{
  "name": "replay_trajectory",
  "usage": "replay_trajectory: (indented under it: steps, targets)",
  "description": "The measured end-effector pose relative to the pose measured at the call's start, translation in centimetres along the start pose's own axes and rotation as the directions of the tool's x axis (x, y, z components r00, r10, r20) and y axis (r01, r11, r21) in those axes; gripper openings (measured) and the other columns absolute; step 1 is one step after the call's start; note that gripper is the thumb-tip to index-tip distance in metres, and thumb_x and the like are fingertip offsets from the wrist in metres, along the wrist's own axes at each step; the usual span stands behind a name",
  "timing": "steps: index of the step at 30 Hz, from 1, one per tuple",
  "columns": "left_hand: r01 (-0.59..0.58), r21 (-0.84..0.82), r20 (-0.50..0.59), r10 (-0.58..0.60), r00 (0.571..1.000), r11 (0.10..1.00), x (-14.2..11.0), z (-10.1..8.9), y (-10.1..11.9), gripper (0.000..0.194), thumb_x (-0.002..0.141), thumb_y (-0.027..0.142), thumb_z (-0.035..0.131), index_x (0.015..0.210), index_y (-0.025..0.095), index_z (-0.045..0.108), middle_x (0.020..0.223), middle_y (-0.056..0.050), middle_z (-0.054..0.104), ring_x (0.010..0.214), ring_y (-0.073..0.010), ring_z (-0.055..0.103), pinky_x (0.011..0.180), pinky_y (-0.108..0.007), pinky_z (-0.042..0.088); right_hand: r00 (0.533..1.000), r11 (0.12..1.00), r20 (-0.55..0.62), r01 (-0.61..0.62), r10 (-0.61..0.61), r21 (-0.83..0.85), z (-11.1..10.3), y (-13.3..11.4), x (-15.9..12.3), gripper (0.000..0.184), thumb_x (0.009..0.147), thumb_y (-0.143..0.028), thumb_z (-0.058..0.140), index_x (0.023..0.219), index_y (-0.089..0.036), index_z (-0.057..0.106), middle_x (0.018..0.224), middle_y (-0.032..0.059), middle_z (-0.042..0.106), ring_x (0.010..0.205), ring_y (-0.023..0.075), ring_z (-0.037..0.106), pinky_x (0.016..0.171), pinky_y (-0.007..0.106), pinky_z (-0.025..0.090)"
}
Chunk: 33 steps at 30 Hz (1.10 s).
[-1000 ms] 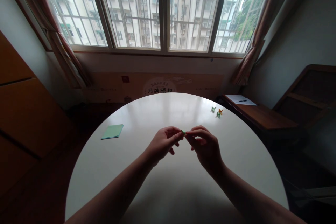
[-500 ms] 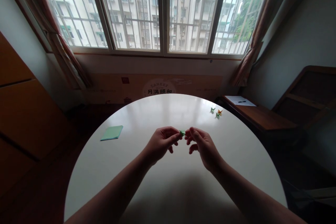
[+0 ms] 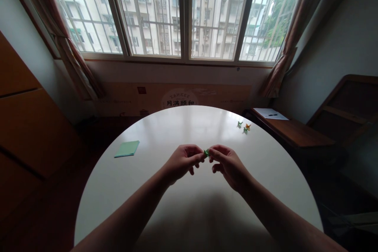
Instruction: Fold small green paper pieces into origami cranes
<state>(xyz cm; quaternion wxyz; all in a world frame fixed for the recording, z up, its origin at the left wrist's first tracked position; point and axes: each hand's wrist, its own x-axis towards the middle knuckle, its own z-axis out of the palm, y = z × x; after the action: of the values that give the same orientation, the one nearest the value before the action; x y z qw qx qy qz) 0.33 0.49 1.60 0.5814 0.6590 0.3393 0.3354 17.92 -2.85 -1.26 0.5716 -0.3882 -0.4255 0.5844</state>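
A small piece of folded green paper (image 3: pixel 206 152) is held above the middle of the white table, pinched from both sides. My left hand (image 3: pixel 186 158) is closed on its left end between thumb and index finger. From the right, my right hand (image 3: pixel 225 160) pinches the other end, its lower fingers curled beneath. The fingertips cover much of the paper, so its full shape is hidden. Toward the far right of the table stand three little origami birds: a green one (image 3: pixel 239 124), another green one (image 3: pixel 245 130) and an orange one (image 3: pixel 248 126).
A stack of square green paper (image 3: pixel 127 149) lies on the left of the round white table (image 3: pixel 177 220). Beyond the right edge, a wooden bench (image 3: pixel 307 136) carries a white sheet (image 3: pixel 271 113) with a pen. A long printed box (image 3: pixel 118 96) lies under the window.
My right thumb and fingers have moved left and down and closed on the folded green paper. The left hand keeps its pinch, nearly in place. The view has shifted slightly.
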Motion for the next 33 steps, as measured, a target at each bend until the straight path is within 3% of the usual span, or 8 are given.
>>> replay_trajectory:
  steps: [18,33]
  targets:
    - [0.002,0.048,0.011,-0.002,1.000,0.999,0.14,-0.30,-0.52,0.031,0.077,0.042,0.072,0.074,0.012,0.069,0.069,-0.003,0.062,0.059,-0.0114,0.054,0.040,-0.017,0.043,0.997,0.992,-0.003,0.073,-0.074,-0.106,-0.20,0.05,0.06,0.028,0.071,-0.042,0.081,0.075,-0.016,0.074,0.071,0.0040,0.062,0.067,0.0145,0.052,0.046,0.020,0.043]
    - [0.005,0.042,0.024,-0.006,1.000,0.999,0.24,-0.45,-0.42,0.029,0.077,0.040,0.071,0.074,0.012,0.068,0.067,-0.002,0.060,0.059,-0.0113,0.054,0.039,-0.016,0.043,0.999,0.998,-0.040,0.015,-0.017,-0.067,-0.09,-0.51,-0.01,0.030,0.069,-0.044,0.082,0.073,-0.015,0.073,0.069,0.0036,0.058,0.066,0.0137,0.048,0.044,0.019,0.040]
